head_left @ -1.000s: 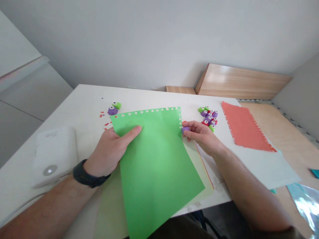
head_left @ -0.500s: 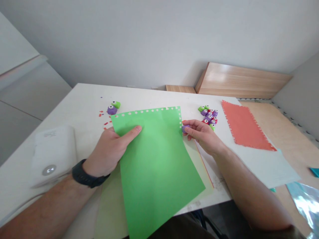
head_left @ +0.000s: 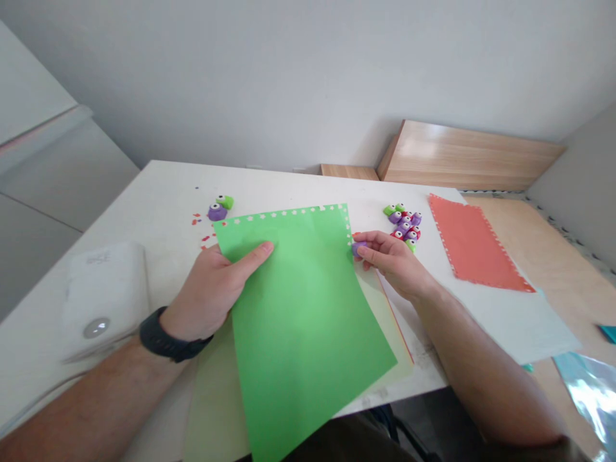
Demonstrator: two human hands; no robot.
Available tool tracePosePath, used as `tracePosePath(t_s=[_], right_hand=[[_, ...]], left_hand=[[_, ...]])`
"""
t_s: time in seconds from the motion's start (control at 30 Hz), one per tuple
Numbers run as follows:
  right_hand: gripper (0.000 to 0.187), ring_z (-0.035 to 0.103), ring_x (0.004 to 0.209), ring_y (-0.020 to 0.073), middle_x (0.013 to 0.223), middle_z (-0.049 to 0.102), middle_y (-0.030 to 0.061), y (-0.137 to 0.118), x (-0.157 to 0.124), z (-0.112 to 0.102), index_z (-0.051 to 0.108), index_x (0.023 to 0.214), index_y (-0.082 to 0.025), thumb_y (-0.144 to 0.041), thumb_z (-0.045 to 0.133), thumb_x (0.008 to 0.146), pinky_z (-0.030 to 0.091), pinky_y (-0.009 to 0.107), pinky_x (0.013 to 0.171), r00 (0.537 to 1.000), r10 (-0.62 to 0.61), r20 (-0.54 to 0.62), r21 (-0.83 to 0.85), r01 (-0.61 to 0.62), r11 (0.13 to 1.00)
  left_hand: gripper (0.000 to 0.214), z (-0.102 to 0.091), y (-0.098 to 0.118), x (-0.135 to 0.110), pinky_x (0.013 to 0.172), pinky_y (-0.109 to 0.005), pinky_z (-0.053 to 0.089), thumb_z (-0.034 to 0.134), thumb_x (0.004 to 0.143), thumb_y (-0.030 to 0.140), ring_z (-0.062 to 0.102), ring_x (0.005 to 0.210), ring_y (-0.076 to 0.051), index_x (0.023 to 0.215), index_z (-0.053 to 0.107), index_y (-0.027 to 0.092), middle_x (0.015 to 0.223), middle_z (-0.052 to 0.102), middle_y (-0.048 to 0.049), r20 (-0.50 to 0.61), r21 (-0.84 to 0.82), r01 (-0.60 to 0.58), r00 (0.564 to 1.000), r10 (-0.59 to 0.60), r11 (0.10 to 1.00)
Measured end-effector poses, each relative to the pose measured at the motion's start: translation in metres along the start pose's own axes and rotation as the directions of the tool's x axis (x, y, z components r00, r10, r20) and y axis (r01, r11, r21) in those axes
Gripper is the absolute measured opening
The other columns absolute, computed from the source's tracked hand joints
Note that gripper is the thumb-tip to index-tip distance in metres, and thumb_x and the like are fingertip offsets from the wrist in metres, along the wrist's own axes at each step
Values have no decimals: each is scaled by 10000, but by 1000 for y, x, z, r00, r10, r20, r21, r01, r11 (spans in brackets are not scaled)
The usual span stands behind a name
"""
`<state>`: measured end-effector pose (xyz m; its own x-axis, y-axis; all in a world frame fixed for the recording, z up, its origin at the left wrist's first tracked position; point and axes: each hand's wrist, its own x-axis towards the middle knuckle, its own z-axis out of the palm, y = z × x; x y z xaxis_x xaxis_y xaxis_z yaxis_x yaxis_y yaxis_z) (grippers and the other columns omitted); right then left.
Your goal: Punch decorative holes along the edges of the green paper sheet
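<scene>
A green sheet of paper (head_left: 298, 308) is raised over the table, with small star-shaped holes along its top edge and the upper part of its right edge. My left hand (head_left: 224, 282) grips its left side, thumb on top and fingers hidden beneath. At the right edge, my right hand (head_left: 385, 253) pinches a small purple craft punch (head_left: 359, 249) that sits on the paper's border. Just beyond that hand lies a cluster of purple, red and green punches with eyes (head_left: 405, 222). Another purple punch (head_left: 217, 212) and a green one (head_left: 226, 201) lie behind the sheet's left corner.
Pale sheets (head_left: 385, 333) lie under the green one. Small paper cut-outs (head_left: 196, 219) are scattered at left, near a white device (head_left: 106, 298) with a cable. A red sheet (head_left: 474, 244) with a punched border lies at right, partly over a pale blue sheet (head_left: 524, 327).
Almost nothing differs. Both hands, the green sheet and the purple punch keep nearly the same places; the view has shifted very slightly.
</scene>
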<state>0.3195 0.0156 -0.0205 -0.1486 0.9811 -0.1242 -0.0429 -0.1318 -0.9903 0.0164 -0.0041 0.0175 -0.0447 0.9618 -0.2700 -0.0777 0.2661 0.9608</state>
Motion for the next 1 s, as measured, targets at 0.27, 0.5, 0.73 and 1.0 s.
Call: tracePosePath(t_s=[0.27, 0.5, 0.73, 1.0], right_hand=[[377, 631, 822, 158, 921, 734, 37, 0, 0, 0, 748, 1139, -198, -376, 889, 838, 481, 296, 704, 1000, -4, 0, 18, 4, 1000], [389, 650, 855, 164, 956, 748, 45, 1, 0, -1, 749, 1144, -200, -381, 895, 832, 505, 309, 742, 1000, 2, -7, 24, -2, 1000], [391, 666, 909, 182, 1022, 752, 56, 1, 0, 0, 748, 1142, -210, -373, 902, 822, 513, 325, 778, 1000, 4, -6, 24, -4, 1000], [363, 648, 874, 173, 986, 744, 42, 2, 0, 0, 753, 1127, -213, -355, 897, 825, 497, 324, 770, 1000, -24, -10, -19, 24, 1000]], left_hand=[[399, -8, -15, 8, 897, -529, 666, 834, 819, 395, 792, 1020, -359, 1184, 812, 235, 1089, 833, -60, 8, 39, -52, 999, 52, 998], [394, -8, -16, 7, 909, -541, 659, 810, 819, 376, 780, 1045, -365, 1185, 803, 232, 1096, 827, -60, -1, 65, -52, 999, 52, 997], [419, -8, -15, 7, 920, -537, 655, 798, 824, 390, 773, 1066, -361, 1212, 792, 233, 1097, 824, -54, -8, 93, -50, 999, 51, 994], [479, -7, -14, 6, 896, -522, 664, 801, 839, 447, 774, 1061, -363, 1263, 770, 227, 1139, 820, -63, 14, 99, -35, 999, 33, 994]])
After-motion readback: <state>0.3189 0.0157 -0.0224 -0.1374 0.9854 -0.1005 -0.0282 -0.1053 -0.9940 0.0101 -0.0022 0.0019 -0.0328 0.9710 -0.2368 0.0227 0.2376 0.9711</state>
